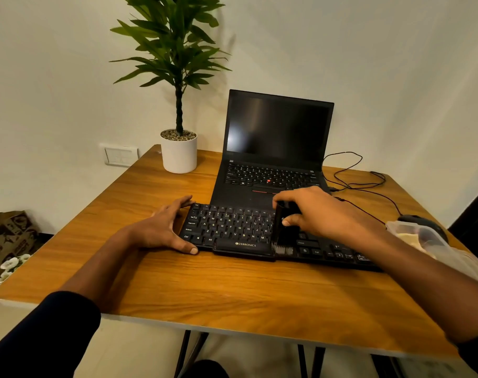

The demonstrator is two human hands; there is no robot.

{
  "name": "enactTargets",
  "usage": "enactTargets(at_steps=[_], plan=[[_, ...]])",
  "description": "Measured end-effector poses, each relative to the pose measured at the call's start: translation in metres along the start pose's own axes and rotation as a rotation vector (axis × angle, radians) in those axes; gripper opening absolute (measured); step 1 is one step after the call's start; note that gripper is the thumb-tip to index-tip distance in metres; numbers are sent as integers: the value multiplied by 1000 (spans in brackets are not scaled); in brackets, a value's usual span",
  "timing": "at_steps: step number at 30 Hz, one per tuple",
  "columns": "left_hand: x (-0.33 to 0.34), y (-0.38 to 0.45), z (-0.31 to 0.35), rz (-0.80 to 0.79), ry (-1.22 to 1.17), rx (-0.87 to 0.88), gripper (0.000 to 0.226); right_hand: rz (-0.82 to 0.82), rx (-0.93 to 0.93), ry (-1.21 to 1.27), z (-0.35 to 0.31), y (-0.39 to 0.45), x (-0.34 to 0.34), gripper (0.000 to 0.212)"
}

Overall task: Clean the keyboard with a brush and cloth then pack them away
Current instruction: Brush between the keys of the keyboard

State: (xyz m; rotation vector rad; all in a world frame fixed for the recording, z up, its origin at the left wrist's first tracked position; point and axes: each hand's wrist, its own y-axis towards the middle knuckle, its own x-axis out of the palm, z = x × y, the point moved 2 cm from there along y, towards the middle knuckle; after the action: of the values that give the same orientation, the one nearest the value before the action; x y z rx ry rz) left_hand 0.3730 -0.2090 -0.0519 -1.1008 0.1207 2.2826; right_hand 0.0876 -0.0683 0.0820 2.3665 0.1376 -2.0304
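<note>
brush on keyboard, left hand bracing

black keyboard (232,230) lies across the near middle of the wooden table (178,282), its far edge touching the front of an open laptop (273,148) with a dark screen. right hand (314,214) holds a black brush (283,230) – fingers curled over its top, thumb pressed on its near side. the pale bristles touch the keyboard's near edge, just right of the printed brand label. left hand (167,227) brackets the keyboard's left end with fingers fairly straight: fingertips at the far corner, thumb at the near corner.

at the right edge, near the right forearm, a clear plastic container (417,236); contents too blurred to tell. dark mouse (415,219) just beyond it – cable (352,173) looping at far right. potted plant (179,148) in a white pot at far left of the laptop.
</note>
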Motion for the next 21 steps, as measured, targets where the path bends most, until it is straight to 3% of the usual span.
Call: enactTargets(at_steps=[5,16,21], plan=[[1,1,-1,-4,-10,1,141,201,23,-73,8,5,-1,32],[2,3,-3,3,-29,12,141,-81,37,-20,6,-31,-11,29],[1,3,-5,1,-30,12,141,10,64,17,11,-17,-10,26]])
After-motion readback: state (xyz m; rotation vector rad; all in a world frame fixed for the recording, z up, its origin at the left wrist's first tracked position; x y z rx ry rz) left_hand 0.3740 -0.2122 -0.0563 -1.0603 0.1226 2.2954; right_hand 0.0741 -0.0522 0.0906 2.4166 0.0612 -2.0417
